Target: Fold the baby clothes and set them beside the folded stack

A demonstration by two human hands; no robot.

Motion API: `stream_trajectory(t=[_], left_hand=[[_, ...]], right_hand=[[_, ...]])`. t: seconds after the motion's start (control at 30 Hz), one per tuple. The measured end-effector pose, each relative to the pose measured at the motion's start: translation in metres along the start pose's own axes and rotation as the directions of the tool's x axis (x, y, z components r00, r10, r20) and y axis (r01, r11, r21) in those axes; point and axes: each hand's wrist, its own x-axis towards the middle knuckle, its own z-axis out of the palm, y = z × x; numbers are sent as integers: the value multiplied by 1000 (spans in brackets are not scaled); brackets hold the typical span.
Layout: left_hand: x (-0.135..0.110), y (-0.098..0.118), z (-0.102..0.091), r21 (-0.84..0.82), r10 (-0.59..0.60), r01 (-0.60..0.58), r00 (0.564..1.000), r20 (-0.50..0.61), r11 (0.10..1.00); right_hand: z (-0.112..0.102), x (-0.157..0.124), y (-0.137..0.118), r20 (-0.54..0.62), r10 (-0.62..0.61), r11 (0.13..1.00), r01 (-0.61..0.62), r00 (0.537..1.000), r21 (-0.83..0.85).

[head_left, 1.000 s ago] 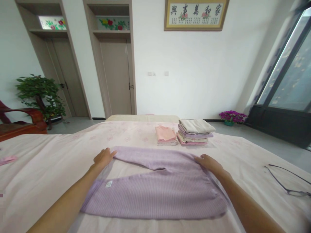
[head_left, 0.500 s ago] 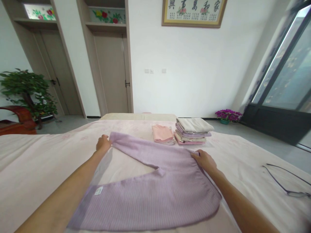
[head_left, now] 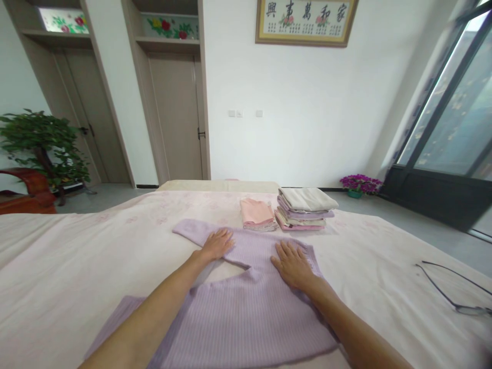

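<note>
A lilac ribbed pair of trousers lies spread on the pale pink bedsheet in front of me. My left hand rests flat on the far leg, fingers stretched out. My right hand lies flat on the cloth near the waist end, fingers spread. Neither hand holds anything. My forearms cover parts of the near leg.
Beyond the hands sit a folded peach garment and a stack of folded clothes. A pair of glasses lies at the right. Doors, a potted plant and a red chair stand past the bed.
Both hands let go of the trouser's ends and moved inward, and lie flat on the cloth. The far leg has been laid down on the sheet.
</note>
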Motion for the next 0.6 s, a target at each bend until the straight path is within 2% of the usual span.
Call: stream_trajectory(t=[0.1,0.17,0.27,0.37,0.43,0.5,0.57,0.6], left_hand=[[1,-31,-1,59,-117,116,993,15,991],[-3,-57,-6,93,-214,212,977,6,973],[-14,-90,-17,130,-345,344,938,-12,930],[-27,-108,-27,146,-442,441,896,-25,885],[-35,-109,-33,149,-494,492,869,-24,858],[-45,-96,-38,150,-537,533,843,-19,833],[-59,-71,-43,153,-539,535,842,-19,831],[-68,-54,-45,150,-505,503,863,-23,851]], right_hand=[[15,-7,17,-28,29,999,-30,999,-33],[21,-9,27,-90,14,999,-18,996,-43],[27,-11,35,-166,-19,999,10,986,-52],[30,-12,35,-186,-27,998,17,982,-55],[30,-12,33,-168,-29,998,20,985,-52],[29,-11,32,-136,-14,999,8,991,-43],[25,-9,33,-96,17,999,-20,995,-36],[22,-8,33,-70,35,999,-38,997,-34]])
